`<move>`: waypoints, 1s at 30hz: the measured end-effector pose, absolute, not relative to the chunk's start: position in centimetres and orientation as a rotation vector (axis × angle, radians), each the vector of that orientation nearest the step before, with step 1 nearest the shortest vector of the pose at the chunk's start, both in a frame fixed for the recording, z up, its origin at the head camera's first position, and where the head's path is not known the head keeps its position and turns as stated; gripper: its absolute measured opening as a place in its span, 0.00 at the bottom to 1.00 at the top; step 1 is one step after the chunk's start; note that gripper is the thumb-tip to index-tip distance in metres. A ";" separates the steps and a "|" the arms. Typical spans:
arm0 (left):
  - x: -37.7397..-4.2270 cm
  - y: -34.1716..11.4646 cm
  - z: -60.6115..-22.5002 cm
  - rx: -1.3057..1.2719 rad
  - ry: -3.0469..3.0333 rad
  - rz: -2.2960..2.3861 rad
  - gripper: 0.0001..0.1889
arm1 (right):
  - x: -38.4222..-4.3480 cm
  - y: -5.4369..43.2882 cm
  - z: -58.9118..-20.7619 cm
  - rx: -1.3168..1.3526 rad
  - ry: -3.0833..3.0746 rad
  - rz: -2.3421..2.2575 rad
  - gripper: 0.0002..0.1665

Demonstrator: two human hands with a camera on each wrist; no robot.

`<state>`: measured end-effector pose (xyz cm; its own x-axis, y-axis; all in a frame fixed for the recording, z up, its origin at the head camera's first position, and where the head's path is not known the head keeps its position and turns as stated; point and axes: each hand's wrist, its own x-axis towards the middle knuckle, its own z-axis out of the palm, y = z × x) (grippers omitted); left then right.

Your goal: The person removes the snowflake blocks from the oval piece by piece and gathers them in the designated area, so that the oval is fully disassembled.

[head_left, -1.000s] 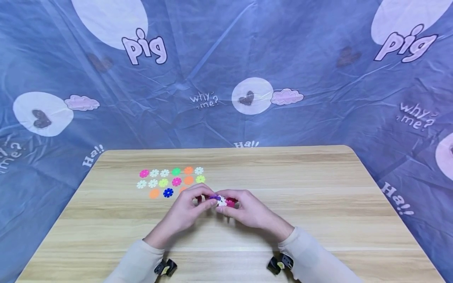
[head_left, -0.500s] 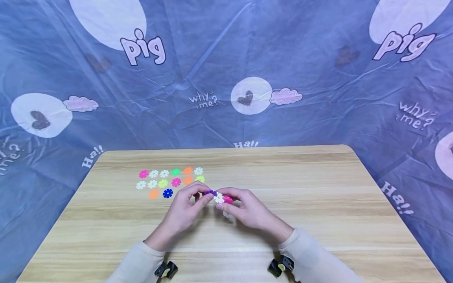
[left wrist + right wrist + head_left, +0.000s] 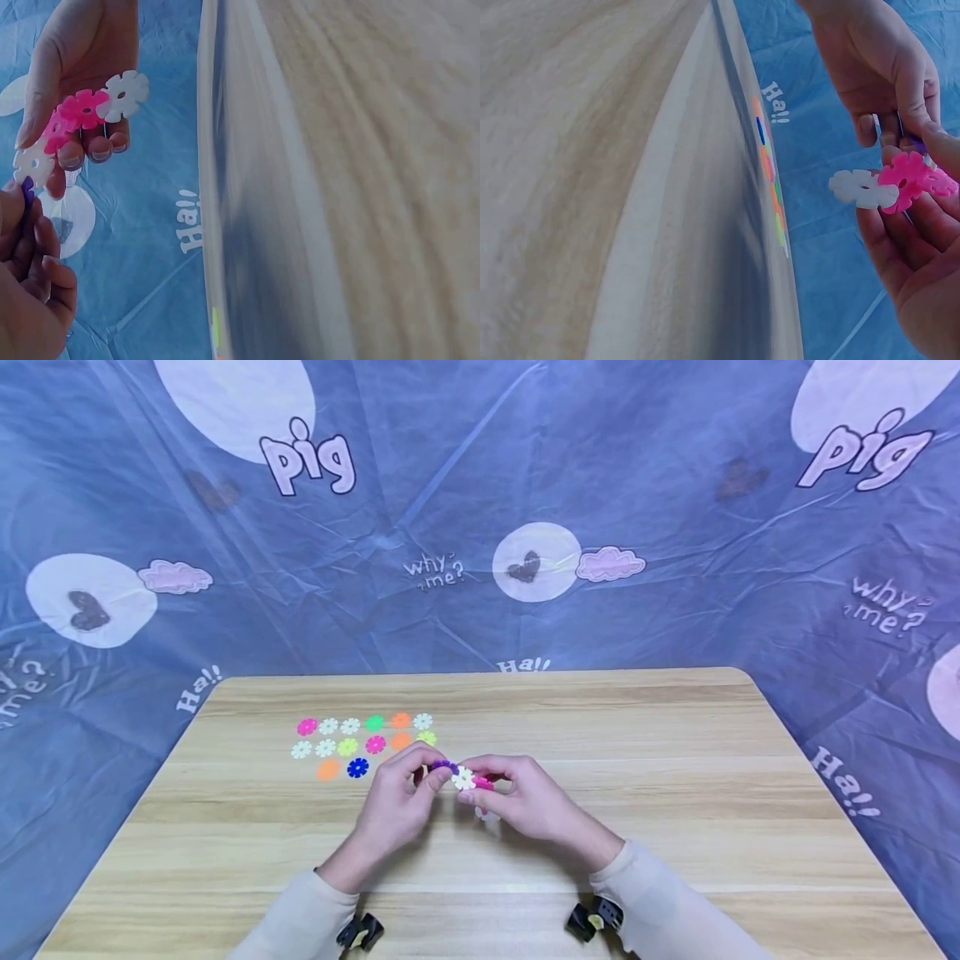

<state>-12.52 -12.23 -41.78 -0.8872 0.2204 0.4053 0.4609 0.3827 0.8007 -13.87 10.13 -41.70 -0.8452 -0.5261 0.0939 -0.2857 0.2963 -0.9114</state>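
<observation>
Above the table's middle, my left hand pinches a purple snowflake building disc between thumb and fingers. Its edge meets a white disc, and fingers cover much of it. My right hand holds a short chain of joined discs, its thumb over the chain. In the left wrist view the chain runs from the near white disc through two pink discs to another white disc at the far end. That end disc sticks out past the right fingers in the right wrist view.
Loose flat discs lie in rows at the table's left, among them a dark blue disc, an orange disc and a green disc. The left hand partly hides the front row. A blue printed cloth hangs behind the wooden table.
Both hands have risen slightly with the discs. The chain has turned, so the near white disc shows more of its face and the end white disc shows below the right hand.
</observation>
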 end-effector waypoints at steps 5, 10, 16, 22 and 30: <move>-12.4 -11.8 -41.8 -0.592 -2.433 -1.406 0.04 | -13.9 10.1 -41.7 -0.761 2.357 -1.563 0.21; -12.4 -11.6 -41.6 -0.577 -2.481 -1.347 0.04 | -13.9 10.0 -41.9 -0.756 2.343 -1.568 0.22; -12.7 -12.1 -41.1 -0.577 -2.513 -1.393 0.01 | -13.8 10.1 -41.6 -0.621 2.266 -1.623 0.25; -13.1 -13.1 -40.9 -0.573 -2.538 -1.466 0.05 | -13.8 10.3 -41.5 -0.595 2.271 -1.640 0.25; -14.0 -14.2 -41.0 -0.468 -2.677 -1.304 0.08 | -14.0 10.3 -41.8 -0.603 2.286 -1.615 0.24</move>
